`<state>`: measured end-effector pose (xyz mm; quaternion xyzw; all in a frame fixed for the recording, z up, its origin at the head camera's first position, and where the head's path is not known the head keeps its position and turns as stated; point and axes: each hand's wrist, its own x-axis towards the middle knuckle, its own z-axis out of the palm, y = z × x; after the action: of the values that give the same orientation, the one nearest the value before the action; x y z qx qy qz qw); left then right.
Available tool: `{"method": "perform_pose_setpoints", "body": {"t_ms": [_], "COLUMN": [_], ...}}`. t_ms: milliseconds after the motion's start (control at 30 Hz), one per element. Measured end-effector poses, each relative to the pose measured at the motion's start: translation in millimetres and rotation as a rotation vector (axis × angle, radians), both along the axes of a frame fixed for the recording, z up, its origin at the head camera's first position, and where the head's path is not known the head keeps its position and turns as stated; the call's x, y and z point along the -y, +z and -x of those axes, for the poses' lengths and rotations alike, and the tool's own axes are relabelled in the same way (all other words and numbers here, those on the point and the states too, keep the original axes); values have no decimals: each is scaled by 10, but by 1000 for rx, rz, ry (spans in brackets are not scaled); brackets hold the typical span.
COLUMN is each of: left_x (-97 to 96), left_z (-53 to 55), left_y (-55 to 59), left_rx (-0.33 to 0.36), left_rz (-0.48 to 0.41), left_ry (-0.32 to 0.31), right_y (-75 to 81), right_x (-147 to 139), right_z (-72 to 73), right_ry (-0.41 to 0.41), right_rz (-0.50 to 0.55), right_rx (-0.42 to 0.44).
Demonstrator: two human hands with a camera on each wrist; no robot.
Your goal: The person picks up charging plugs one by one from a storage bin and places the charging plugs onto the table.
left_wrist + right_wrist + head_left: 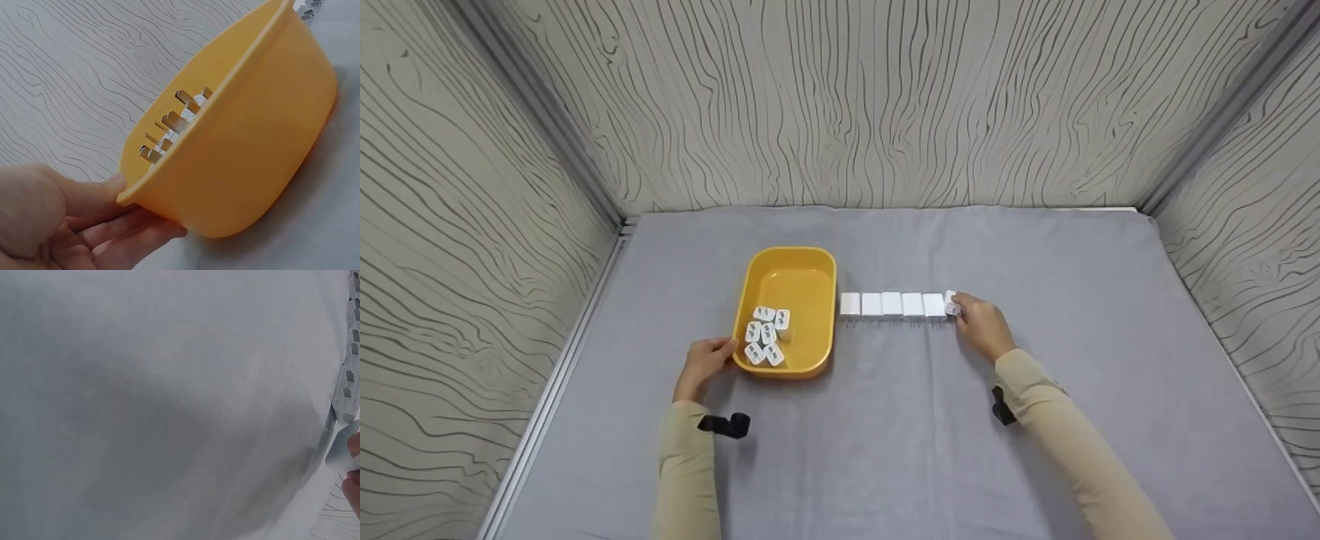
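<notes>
My left hand (706, 365) grips the near left rim of a yellow plastic tub (806, 279). In the left wrist view the thumb lies over the rim, with the fingers under it. Several white plug-in chargers (768, 332) stand in the tub's near left part, their metal prongs (175, 121) pointing up. My right hand (984, 327) pinches another white charger (952, 303) at the right end of a row of white chargers (892, 304). The row's prongs face the near side. Only fingertips and part of the held charger (342, 451) show in the right wrist view.
A grey cloth (877, 450) covers the table. The row begins right beside the tub's right wall. Wood-patterned panels (840, 105) stand behind and at both sides, and a metal rail (551, 405) runs along the left edge.
</notes>
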<state>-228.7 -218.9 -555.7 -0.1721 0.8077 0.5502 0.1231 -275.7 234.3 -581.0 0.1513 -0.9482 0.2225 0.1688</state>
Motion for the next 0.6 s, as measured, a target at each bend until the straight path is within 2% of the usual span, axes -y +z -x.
{"method": "perform_pose_setpoints", "body": {"t_ms": [533,600], "left_x": [5,23], "left_z": [-16,-9], "left_y": [52,45], "left_rx": [56,39], "left_rz": [10,4], "left_ry": [-14,-22], "right_y": [-36,-36], "right_x": [-32,-30], "right_z": [38,35], "right_ry": [17,19], "right_rz": [-15,-10], "right_rx": [14,11]}}
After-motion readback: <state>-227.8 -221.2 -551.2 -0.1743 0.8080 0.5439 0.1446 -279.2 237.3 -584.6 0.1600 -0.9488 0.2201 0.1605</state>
